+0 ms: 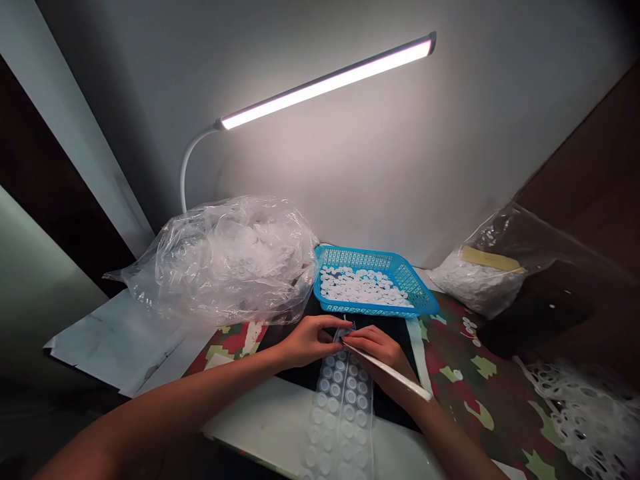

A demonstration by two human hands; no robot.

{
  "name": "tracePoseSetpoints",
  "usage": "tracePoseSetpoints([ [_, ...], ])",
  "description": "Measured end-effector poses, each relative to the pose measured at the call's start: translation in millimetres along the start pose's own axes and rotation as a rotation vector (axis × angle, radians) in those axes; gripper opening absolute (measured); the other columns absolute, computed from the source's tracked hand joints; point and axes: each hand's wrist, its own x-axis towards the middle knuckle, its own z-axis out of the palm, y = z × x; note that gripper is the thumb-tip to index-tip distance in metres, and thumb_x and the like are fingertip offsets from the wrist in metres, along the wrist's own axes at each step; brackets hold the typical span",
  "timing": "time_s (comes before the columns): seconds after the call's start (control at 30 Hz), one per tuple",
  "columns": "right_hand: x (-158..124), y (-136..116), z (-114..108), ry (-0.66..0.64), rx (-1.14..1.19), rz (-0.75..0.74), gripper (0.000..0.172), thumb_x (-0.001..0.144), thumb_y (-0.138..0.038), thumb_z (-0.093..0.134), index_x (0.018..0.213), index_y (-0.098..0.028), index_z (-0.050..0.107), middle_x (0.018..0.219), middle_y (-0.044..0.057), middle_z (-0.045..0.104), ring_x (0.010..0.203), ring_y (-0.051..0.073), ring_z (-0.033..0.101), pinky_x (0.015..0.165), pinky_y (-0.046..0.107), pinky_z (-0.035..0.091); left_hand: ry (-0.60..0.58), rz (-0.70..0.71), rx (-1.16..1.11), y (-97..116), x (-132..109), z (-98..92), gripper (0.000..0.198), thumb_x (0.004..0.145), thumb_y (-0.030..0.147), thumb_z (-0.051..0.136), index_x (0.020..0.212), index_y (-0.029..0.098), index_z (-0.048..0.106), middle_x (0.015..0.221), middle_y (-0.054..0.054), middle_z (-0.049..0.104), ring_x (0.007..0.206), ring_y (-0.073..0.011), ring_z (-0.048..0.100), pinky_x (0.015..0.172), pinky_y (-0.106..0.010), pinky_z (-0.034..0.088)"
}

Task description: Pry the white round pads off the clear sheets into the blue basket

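A long clear plastic strip (342, 407) with rows of round white discs runs from the front edge of the table up to my hands. My left hand (310, 341) curls around the strip's far end, index finger and thumb on either side of it. Close beside it, my right hand (376, 348) has its fingers closed over a slim white stick (395, 370), whose far end slants back along the wrist. The fingertips of both hands nearly meet at the strip. What lies right under the right fingertips is hidden.
A blue basket (375, 309) of loose white discs stands behind my hands. To its left sits a large clear bag (235, 267); at right are another bag (475, 287) and a heap of white plastic rings (590, 420). A lit lamp (330, 80) hangs overhead.
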Motion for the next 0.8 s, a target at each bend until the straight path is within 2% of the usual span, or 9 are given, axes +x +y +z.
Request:
tracePoseSetpoints([
  [0.27, -0.1, -0.7, 0.2, 0.019, 0.026, 0.032, 0.018, 0.089, -0.023, 0.053, 0.096, -0.022, 0.069, 0.089, 0.007, 0.067, 0.082, 0.018, 0.062, 0.071, 0.03, 0.054, -0.043, 0.088, 0.033, 4.2, -1.7, 0.5, 0.041, 0.074, 0.018, 0.066, 0.114, 0.012, 0.061, 0.115, -0.013, 0.061, 0.1, -0.0217, 0.061, 0.072, -0.025, 0.053],
  [0.67, -2.4, -2.4, 2.8, 0.012, 0.087, 0.175, 0.014, 0.088, -0.023, 0.054, 0.089, -0.022, 0.068, 0.089, 0.006, 0.063, 0.081, 0.016, 0.062, 0.072, 0.027, 0.052, -0.062, 0.095, 0.015, 3.3, -2.2, 2.2, 0.046, 0.073, 0.019, 0.067, 0.118, 0.015, 0.059, 0.118, -0.012, 0.06, 0.103, -0.0218, 0.059, 0.074, -0.026, 0.053],
  [0.8, -0.8, -1.9, 2.1, 0.047, 0.133, 0.199, 0.013, 0.088, -0.025, 0.055, 0.091, -0.021, 0.067, 0.089, 0.006, 0.062, 0.081, 0.016, 0.062, 0.071, 0.027, 0.052, -0.012, 0.053, -0.021, 2.5, -1.5, 3.7, 0.044, 0.074, 0.022, 0.067, 0.117, 0.015, 0.06, 0.121, -0.012, 0.058, 0.099, -0.022, 0.061, 0.071, -0.026, 0.053],
])
